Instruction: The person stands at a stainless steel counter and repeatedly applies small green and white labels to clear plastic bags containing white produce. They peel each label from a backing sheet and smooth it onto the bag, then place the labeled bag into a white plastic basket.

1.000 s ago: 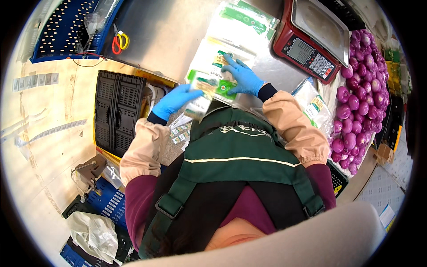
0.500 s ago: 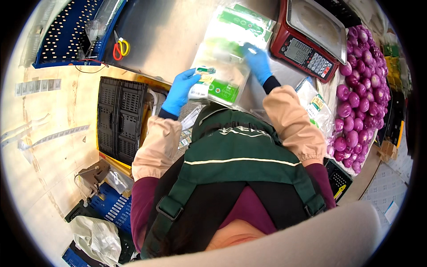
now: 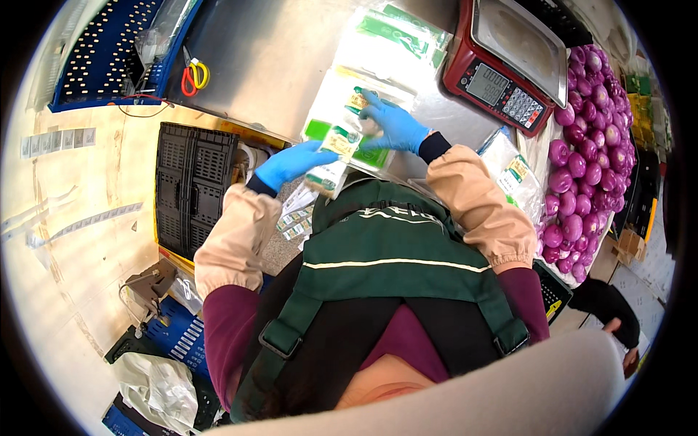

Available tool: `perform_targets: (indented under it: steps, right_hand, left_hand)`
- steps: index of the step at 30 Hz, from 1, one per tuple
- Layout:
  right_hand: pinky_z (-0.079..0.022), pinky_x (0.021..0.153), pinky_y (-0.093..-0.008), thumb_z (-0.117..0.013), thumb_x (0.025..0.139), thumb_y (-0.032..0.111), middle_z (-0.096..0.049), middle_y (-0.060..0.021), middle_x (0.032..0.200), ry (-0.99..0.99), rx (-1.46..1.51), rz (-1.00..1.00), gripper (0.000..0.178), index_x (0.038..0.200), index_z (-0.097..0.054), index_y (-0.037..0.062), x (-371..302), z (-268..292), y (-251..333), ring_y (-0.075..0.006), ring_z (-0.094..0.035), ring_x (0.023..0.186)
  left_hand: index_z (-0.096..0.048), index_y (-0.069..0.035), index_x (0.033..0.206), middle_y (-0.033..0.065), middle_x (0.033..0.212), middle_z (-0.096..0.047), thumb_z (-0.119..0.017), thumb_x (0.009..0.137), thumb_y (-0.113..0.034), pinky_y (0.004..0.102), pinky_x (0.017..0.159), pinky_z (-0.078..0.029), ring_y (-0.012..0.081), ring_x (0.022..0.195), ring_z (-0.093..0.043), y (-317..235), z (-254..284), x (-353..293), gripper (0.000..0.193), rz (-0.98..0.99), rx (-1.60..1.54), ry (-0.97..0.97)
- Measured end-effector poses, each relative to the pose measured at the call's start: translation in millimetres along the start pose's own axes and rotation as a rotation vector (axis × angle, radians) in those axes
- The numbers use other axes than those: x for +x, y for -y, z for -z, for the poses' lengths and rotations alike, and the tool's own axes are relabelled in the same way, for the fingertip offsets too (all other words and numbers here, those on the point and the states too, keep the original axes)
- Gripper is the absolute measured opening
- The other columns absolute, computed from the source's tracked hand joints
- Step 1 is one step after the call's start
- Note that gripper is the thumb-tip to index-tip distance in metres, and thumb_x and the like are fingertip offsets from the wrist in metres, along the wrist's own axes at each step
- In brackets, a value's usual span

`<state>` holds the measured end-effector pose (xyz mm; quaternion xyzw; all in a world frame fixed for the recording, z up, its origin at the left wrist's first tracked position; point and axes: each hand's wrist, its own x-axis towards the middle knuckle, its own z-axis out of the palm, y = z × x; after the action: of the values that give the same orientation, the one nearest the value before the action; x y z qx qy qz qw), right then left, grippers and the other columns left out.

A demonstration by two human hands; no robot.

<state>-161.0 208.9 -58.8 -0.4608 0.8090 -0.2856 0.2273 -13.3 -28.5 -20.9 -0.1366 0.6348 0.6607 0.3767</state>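
Note:
My left hand (image 3: 292, 163), in a blue glove, grips a small stack of printed labels (image 3: 339, 143) between thumb and fingers. The stack is held over the near edge of a clear plastic bag with green print (image 3: 318, 129). My right hand (image 3: 396, 128), also gloved in blue, lies over the same bag with its fingers spread. Its fingertips are beside a single label (image 3: 356, 100) on the bag; whether they touch it I cannot tell. Beyond my hands, more green-printed bags (image 3: 392, 35) lie in a pile on the metal table (image 3: 269, 51).
A red weighing scale (image 3: 502, 80) stands right of the bags, with heaped purple onions (image 3: 582, 167) beyond. Another labelled bag (image 3: 512, 171) lies near my right forearm. Scissors (image 3: 193, 77) and a blue crate (image 3: 109, 54) are left. Another person's sleeve (image 3: 607, 309) shows at right.
My right hand has moved left and nearer, its fingers spreading. My left hand has shifted slightly left and nearer with the labels. Another person has come into view at the right.

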Motion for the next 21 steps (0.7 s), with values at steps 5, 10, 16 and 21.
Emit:
perform_targets:
  steps: [5,10,16,21]
  right_hand:
    - [-0.023,0.117,-0.0465,-0.072,0.078,0.029,-0.023,-0.0137,0.156,-0.072,0.015,0.08,0.031,0.101,-0.06,0.0106,-12.0,-22.2,-15.7,-0.0324,-0.035,0.136]
    - [-0.027,0.114,-0.0469,-0.066,0.086,0.025,-0.026,-0.0114,0.155,-0.099,0.081,0.076,0.016,0.091,-0.071,0.0105,-10.4,-22.4,-24.7,-0.0321,-0.042,0.132]
    - [-0.039,0.105,-0.0412,-0.06,0.09,0.016,-0.052,-0.0151,0.135,-0.169,0.465,-0.138,0.014,0.092,-0.07,0.006,-0.2,-5.6,-22.4,-0.0337,-0.055,0.116]
    - [-0.047,0.088,-0.0363,-0.052,0.091,0.003,-0.06,-0.011,0.113,-1.071,0.371,-0.053,0.02,0.108,-0.061,0.0023,14.4,57.9,-19.8,-0.0186,-0.056,0.098]
  left_hand:
    - [-0.054,0.002,0.126,0.0104,0.117,-0.064,-0.063,0.092,-0.013,0.0285,0.088,-0.052,0.0166,0.101,-0.064,16.3,-1.5,-24.1,0.038,-0.28,-0.477,-0.254]
    - [-0.047,0.001,0.132,0.0108,0.118,-0.063,-0.061,0.092,-0.007,0.0274,0.089,-0.052,0.0158,0.102,-0.063,23.1,1.9,-16.9,0.043,-0.414,-0.608,-0.333]
    - [-0.059,0.005,0.118,0.0126,0.105,-0.068,-0.062,0.09,-0.005,0.0276,0.079,-0.056,0.0164,0.091,-0.067,8.8,-0.7,20.5,0.03,-0.352,-0.592,-0.336]
    - [-0.07,0.003,0.091,0.0072,0.081,-0.069,-0.07,0.087,-0.019,0.0245,0.06,-0.049,0.0115,0.064,-0.061,-14.7,-12.4,93.5,0.023,-0.409,-0.407,-0.596]
